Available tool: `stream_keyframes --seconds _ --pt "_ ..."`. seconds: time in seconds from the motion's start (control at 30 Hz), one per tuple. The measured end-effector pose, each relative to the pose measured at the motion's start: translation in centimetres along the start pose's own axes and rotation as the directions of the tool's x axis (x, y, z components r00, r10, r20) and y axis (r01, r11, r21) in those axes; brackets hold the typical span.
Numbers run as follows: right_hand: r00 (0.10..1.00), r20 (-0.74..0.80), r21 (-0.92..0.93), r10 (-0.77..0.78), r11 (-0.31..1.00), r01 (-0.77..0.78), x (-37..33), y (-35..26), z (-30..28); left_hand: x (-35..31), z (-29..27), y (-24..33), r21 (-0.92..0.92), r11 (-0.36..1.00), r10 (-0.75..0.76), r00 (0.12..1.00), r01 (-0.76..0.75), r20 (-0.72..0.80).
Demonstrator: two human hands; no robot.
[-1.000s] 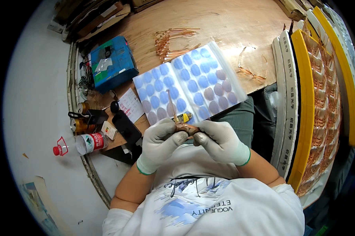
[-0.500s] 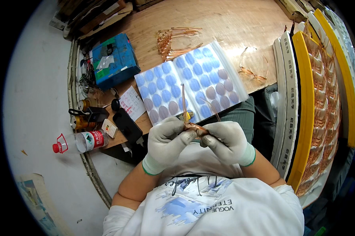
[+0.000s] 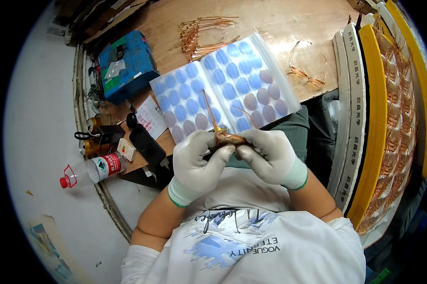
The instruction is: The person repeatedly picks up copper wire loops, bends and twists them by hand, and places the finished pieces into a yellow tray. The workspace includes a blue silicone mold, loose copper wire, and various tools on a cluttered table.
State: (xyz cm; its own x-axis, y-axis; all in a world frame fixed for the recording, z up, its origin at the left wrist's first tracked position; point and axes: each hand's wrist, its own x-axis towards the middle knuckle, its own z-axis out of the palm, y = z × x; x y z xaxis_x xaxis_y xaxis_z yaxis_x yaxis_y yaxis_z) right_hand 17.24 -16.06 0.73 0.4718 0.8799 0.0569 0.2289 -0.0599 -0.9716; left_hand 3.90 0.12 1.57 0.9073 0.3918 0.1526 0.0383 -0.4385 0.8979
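Note:
In both my white-gloved hands is a pair of amber-brown glasses (image 3: 231, 139), held low over the near edge of an open white booklet (image 3: 280, 71). My left hand (image 3: 197, 158) pinches one end of the front between thumb and fingers. At the other end, my right hand (image 3: 272, 156) grips with its thumb pressed close beside the left thumb. One temple arm points away from me over the pages; a second, thinner one lies blurred to its right. Rows of blue and brownish ovals cover the booklet's pages. My fingers hide parts of the frame.
Several copper-coloured frames (image 3: 194, 38) lie beyond the booklet, and another pair of glasses (image 3: 308, 75) sits at its right. Leftward are a blue box (image 3: 128, 68), a black phone (image 3: 147, 144) and a plastic bottle (image 3: 93, 170). Stacked trays of frames (image 3: 393, 128) stand at the right.
The glasses have turned in my hands: their front is more level and the temple arm now leans further left. The whole view has shifted slightly. Both hands keep their grip.

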Motion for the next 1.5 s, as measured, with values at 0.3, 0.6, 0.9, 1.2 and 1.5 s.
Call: stream_keyframes --seconds 0.3,0.6,0.9,1.2,1.5 --pt "0.972 -0.235 -0.635 -0.03 0.762 -0.13 2.4 7.0 -7.1 12.0 1.3 -7.5 0.007 0.98 -0.198 0.978 0.199 -0.07" --pt "0.909 -0.404 -0.88 0.101 0.226 -0.417 5.0 20.4 -15.8 29.0 -5.1 -31.3 0.35 0.646 -0.612 0.734 0.678 -0.294" --pt "0.927 -0.351 -0.817 -0.132 0.526 -0.235 9.0 12.2 -9.2 26.7 -6.2 -23.5 -0.388 0.815 -0.556 0.768 0.429 -0.319" --pt "0.933 0.359 -0.642 0.029 0.734 0.224 15.6 7.9 13.8 15.9 -8.8 -10.4 0.141 0.971 -0.109 0.884 0.192 -0.455" --pt "0.961 0.235 -0.535 0.145 0.845 0.003 15.1 6.6 16.2 -4.7 -8.7 -4.5 0.035 0.999 0.025 0.968 -0.016 -0.252"
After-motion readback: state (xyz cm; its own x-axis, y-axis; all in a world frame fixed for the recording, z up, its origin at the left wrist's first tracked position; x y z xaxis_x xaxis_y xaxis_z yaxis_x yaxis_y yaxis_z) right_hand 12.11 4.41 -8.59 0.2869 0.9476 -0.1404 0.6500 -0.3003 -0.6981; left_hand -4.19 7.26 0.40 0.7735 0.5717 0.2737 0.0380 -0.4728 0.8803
